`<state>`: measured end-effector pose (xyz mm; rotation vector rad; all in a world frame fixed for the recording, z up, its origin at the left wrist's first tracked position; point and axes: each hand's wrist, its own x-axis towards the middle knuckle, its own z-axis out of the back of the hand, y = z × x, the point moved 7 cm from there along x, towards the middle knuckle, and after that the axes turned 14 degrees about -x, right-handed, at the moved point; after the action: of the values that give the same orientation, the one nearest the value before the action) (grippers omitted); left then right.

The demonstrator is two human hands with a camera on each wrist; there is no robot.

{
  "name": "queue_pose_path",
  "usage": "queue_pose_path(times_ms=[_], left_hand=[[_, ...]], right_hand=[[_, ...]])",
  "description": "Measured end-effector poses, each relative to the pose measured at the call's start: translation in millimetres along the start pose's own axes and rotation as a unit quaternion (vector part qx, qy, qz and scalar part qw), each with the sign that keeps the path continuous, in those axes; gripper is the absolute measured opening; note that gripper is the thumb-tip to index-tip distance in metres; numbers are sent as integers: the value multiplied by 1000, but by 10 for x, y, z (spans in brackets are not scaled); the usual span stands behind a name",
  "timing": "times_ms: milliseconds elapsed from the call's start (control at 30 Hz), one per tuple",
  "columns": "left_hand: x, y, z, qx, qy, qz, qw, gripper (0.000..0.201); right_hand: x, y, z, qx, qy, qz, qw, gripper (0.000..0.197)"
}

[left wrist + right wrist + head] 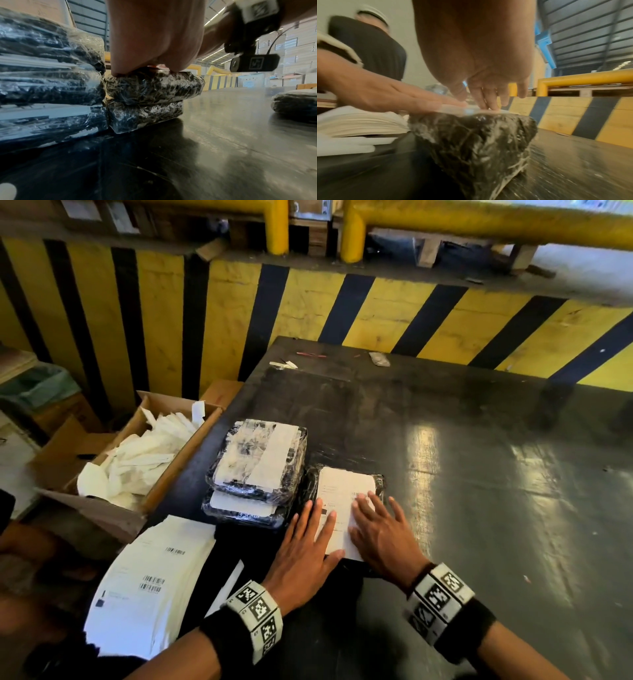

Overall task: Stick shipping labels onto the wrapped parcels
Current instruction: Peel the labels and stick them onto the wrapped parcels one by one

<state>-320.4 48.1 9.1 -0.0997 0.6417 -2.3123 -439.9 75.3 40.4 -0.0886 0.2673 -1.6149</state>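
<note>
Under both hands: wrapped parcel (378, 481) on worktop (479, 474), label (337, 491) on top. Left hand (303, 556) and right hand (383, 535) flat, fingers straight, pressing label. Left of left hand: cardboard box (102, 508) with white backing scraps (137, 460), label stack (150, 583).

Label (342, 498) print unreadable; hands (305, 549) hide near edge, perhaps corners.
</note>
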Motion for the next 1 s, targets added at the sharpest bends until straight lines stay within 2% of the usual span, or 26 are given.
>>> queue_pose_path(times_ms=[67, 133, 267, 400, 467, 567, 633, 700, 800, 900, 1000], left_hand=[[-4, -11, 1, -1, 1, -1, 1000, 64], [-2, -13, 13, 1, -6, -3, 1000, 66], [11, 6, 8, 13, -7, -3, 1000, 69], [15, 21, 0, 11, -10, -8, 1000, 70], [-1, 16, 11, 4, -14, -13, 1000, 69], [-20, 7, 29, -5, -16, -17, 1000, 68], [-16, 3, 26, -9, -15, -16, 1000, 67], [5, 17, 6, -4, -22, -13, 1000, 66], [2, 46, -19, 23, -33, 2, 999, 65], [12, 55, -39, 24, -51, -4, 998, 65], [18, 72, -38, 32, -55, -3, 998, 65]], right_hand=[[6, 43, 0, -23, 2, 31, 999, 78], [135, -19, 0, -15, 38, 32, 999, 81], [513, -165, 46, 26, 46, -5, 999, 54], [677, -210, 105, 30, 60, 7, 998, 52], [582, -171, 120, -2, 56, 41, 998, 56], [344, -20, 136, -14, 42, 126, 991, 81], [323, -1, 137, -24, 47, 157, 986, 86], [427, -3, 180, -34, 39, 165, 985, 80], [637, 41, 228, -38, 45, 157, 986, 53], [837, 99, 257, -54, 70, 156, 984, 51], [931, 131, 298, -76, 63, 162, 982, 51]])
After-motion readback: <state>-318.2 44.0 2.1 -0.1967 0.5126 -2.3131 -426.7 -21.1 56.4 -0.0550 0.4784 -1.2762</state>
